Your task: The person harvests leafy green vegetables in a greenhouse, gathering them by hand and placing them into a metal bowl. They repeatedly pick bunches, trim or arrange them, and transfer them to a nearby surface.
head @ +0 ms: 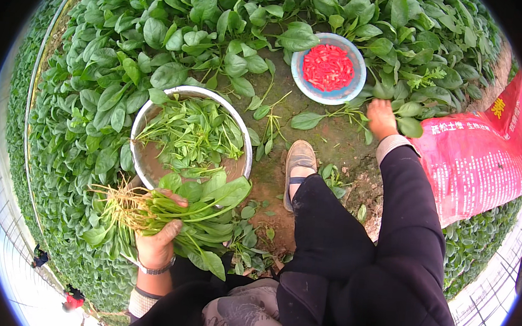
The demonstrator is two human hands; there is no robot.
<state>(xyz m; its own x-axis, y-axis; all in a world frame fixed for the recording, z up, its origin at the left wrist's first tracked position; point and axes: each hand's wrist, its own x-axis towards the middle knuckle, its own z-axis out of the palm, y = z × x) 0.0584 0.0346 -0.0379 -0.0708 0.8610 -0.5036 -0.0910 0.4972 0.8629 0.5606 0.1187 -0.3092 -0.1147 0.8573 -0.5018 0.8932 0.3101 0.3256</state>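
My left hand [162, 240] is closed around a thick bunch of spinach [199, 208], roots to the left and leaves to the right, just below a round metal basin [248, 162]. Loose greens [199, 131] lie in that basin with some brownish water. Over on the right, my right hand [381, 117] is down among leafy plants [410, 112] at the edge of the bare soil; its fingertips are partly hidden by leaves, and whether it grips a plant cannot be made out. Above and left of it stands a blue plastic bowl [297, 72] full of small red strips or bands [329, 68].
Dense spinach [113, 62] grows at the left and top. A pink printed sack [474, 169] lies at the right. Pulled plants [271, 118] are scattered on the soil [267, 77] near my shoe [301, 159]. Two people [72, 302] [40, 256] are far off at lower left.
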